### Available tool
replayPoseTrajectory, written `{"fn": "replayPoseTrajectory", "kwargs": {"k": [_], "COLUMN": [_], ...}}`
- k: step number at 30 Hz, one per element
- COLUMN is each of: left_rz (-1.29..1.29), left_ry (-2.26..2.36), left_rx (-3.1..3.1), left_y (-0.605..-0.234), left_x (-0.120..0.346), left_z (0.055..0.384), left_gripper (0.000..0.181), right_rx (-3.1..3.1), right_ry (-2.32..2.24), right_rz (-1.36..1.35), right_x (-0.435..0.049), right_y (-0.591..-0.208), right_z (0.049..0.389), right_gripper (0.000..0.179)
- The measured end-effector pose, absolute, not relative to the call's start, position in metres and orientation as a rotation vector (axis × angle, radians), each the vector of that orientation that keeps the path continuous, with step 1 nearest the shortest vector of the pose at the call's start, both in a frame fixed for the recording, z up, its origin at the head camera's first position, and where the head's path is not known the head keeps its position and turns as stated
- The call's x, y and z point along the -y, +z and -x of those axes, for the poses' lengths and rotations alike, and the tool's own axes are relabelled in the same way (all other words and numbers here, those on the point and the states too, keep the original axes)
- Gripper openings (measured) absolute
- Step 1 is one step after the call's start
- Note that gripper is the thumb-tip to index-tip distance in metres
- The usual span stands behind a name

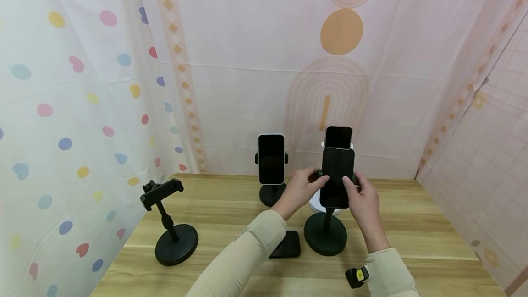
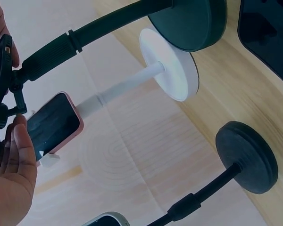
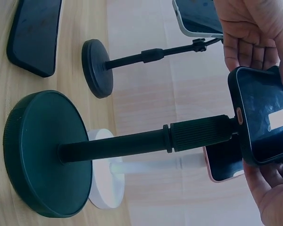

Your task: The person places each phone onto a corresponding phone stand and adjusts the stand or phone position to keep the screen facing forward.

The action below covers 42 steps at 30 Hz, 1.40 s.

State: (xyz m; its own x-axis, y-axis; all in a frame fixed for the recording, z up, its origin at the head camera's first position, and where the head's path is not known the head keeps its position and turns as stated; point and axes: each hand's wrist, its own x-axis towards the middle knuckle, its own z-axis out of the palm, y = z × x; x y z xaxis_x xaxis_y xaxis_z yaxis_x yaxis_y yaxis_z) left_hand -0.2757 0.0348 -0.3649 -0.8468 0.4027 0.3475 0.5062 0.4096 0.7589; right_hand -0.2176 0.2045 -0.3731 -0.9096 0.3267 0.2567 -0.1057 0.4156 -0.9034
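A black phone (image 1: pixel 337 178) sits upright in the holder of a dark green stand (image 1: pixel 326 235). My left hand (image 1: pixel 299 191) grips the phone's left edge, thumb on its front and fingers behind by the clamp. On the opposite edge my right hand (image 1: pixel 366 203) holds it likewise, its thumb pressed on the front. In the right wrist view the phone (image 3: pixel 266 113) shows its glossy screen with a bright reflection, and the green stand's ribbed pole (image 3: pixel 198 134) runs up behind it. The left wrist view shows the left hand's fingers (image 2: pixel 21 155) beside the clamp, which is partly hidden.
A white stand (image 2: pixel 172 66) holding a pink-edged phone (image 2: pixel 59 122) is behind the green one. Left of it, a black stand (image 1: pixel 272 195) bears a white-edged phone (image 1: pixel 271 159). Another black stand (image 1: pixel 176 244) has a bare clamp. A black phone (image 1: pixel 290 244) lies flat by the left forearm.
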Motion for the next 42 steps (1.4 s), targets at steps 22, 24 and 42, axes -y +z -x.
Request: {"fn": "replayPoseTrajectory", "kwargs": {"k": [22,24,42], "left_rz": [0.833,0.832,0.853], "left_ry": [-1.342,-1.337,-1.272], "left_rx": [2.498,2.488,2.439], "left_y": [-0.372,-0.372,-0.378], "left_x": [-0.041,-0.042,-0.044], "left_z": [0.278,0.278,0.278], "left_gripper": [0.028,0.027,0.027], "right_rx": [2.255,2.254,2.259], "right_ry": [1.604,1.606,1.591], "right_rz": [0.162,0.153,0.086], "right_x": [-0.208,-0.210,-0.214], "right_y": [-0.371,-0.372,-0.374], "right_z": [0.226,0.227,0.228], "right_gripper": [0.049,0.048,0.046]}}
